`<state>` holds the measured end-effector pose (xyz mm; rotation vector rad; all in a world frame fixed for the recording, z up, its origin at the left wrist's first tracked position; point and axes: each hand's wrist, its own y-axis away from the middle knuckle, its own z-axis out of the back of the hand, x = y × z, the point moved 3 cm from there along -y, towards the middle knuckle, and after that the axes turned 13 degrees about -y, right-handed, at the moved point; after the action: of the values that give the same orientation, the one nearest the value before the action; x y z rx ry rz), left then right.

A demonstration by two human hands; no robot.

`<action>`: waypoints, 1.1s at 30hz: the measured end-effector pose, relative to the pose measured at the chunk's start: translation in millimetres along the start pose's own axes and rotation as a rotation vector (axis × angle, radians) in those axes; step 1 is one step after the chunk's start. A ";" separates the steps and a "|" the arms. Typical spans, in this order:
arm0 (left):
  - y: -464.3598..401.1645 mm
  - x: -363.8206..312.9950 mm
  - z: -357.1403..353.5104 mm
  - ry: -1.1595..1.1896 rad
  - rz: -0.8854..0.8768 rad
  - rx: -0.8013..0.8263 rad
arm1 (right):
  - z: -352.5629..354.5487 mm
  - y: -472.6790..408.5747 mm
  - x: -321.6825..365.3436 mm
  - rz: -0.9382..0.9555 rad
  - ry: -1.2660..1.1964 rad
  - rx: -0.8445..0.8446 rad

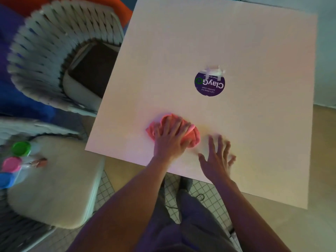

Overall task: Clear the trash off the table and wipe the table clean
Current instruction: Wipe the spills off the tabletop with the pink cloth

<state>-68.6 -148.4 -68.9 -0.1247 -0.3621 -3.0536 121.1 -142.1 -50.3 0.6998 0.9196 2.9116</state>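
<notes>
**Fingers flat on cloth, other hand splayed beside it**

Fingers (179, 124) of the left hand (171, 140) lie straight and slightly fanned, pressing down on the crumpled pink cloth (192, 135); no pinch, no curl round it; right hand (216, 159) has fingers spread wide, palm down on the bare top, fingertips motion-blurred so exact contact can't be told.

Cloth sits on the square pale-pink table top (254, 124), at roughly 7 o'clock from the table's centre, near the edge closest to the person; right hand just beside the cloth at its 4 o'clock, apart from it.

Round purple "ClayGo" sticker (210, 85) near table centre, at 1 o'clock from the cloth, well apart; strip of torn white tape (214, 70) across its 12 o'clock edge.

At 9 o'clock of the table: grey woven-strap chair (54, 51) with dark seat cushion; at 8 o'clock: beige cushioned seat (60, 188) carrying tubs with green lid (21, 148), pink lid (11, 164) and blue lid (6, 180), clustered at its left edge; small brownish item beside them, too blurred to tell.
</notes>
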 end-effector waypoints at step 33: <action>60.1 38.1 34.6 0.395 0.464 0.105 | 26.5 -15.7 62.4 0.111 -0.151 0.086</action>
<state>-99.5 -200.6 -18.1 0.3460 -0.3955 -2.5155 74.1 -106.0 -13.9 0.9909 1.0256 2.8763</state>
